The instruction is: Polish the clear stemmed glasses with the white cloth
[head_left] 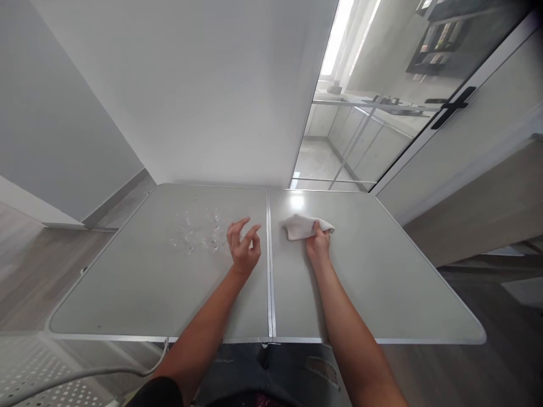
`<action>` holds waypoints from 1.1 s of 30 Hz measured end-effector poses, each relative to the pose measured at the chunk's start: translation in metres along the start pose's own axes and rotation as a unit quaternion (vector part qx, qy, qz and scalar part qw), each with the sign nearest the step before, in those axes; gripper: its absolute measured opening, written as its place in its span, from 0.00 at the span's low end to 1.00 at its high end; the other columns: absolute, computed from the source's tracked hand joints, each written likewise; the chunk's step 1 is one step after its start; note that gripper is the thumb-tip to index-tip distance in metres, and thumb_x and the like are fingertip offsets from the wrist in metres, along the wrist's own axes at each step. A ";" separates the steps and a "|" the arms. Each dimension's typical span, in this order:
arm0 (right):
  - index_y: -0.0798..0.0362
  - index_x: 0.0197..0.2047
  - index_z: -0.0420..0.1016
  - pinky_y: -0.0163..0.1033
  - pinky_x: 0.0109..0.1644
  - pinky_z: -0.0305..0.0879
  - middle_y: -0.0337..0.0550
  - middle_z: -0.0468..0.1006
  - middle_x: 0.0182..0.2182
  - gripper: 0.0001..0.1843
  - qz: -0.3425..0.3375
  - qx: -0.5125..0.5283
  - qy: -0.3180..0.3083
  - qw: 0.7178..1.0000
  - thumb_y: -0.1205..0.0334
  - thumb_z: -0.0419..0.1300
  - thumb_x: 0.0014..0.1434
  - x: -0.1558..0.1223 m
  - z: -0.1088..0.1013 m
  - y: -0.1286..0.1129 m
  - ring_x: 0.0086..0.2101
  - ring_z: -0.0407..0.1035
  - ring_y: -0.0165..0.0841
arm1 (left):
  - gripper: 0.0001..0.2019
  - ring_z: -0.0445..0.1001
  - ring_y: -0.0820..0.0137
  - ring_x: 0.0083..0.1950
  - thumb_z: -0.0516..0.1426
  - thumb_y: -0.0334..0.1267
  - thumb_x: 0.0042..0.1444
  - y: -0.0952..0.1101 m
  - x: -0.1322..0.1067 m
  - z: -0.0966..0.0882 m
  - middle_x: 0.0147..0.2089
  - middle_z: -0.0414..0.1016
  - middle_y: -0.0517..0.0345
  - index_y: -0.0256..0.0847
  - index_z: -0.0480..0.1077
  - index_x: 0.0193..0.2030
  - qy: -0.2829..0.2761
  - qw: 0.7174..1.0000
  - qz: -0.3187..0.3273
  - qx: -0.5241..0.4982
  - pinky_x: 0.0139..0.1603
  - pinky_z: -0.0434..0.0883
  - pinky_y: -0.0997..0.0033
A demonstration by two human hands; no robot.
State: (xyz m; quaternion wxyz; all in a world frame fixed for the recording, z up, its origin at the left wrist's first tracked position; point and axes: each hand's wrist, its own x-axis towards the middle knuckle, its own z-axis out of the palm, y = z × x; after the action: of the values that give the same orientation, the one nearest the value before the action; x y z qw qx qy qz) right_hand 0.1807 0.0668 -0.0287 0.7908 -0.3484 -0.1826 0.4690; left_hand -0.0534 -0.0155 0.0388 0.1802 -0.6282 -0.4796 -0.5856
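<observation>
In my right hand point(319, 243) is a white cloth point(303, 226), pinched between thumb and fingers near its right end. The cloth is held at the table, right of the centre seam, and I cannot tell how much of it touches the top. My left hand point(245, 246) is left of the seam with its fingers bent and apart, and nothing shows in it. Beside it, clear shiny spots that look like water drops point(214, 244) are scattered over the left half of the table point(139, 294).
A metal seam point(270, 271) divides the folding tabletop. Behind it stands a white wall point(203, 113), with a glass door point(360, 124) at the back right. A pale cable point(102, 371) hangs by the front left edge, near a perforated white surface point(25, 379).
</observation>
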 end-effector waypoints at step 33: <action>0.47 0.60 0.69 0.43 0.59 0.65 0.42 0.74 0.48 0.26 -0.037 -0.323 -0.404 0.855 0.48 0.62 0.63 -0.059 0.036 -0.024 0.48 0.69 0.36 | 0.32 0.78 0.65 0.37 0.62 0.31 0.57 -0.010 -0.035 0.037 0.50 0.79 0.52 0.55 0.67 0.68 -0.332 0.942 -0.046 0.025 0.34 0.71 0.71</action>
State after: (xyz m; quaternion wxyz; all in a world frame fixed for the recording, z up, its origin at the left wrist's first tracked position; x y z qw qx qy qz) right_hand 0.1436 0.0215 0.0156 0.5069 -0.3570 -0.6405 0.4531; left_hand -0.0359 0.0047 -0.0059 -0.0010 -0.7599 -0.5547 -0.3390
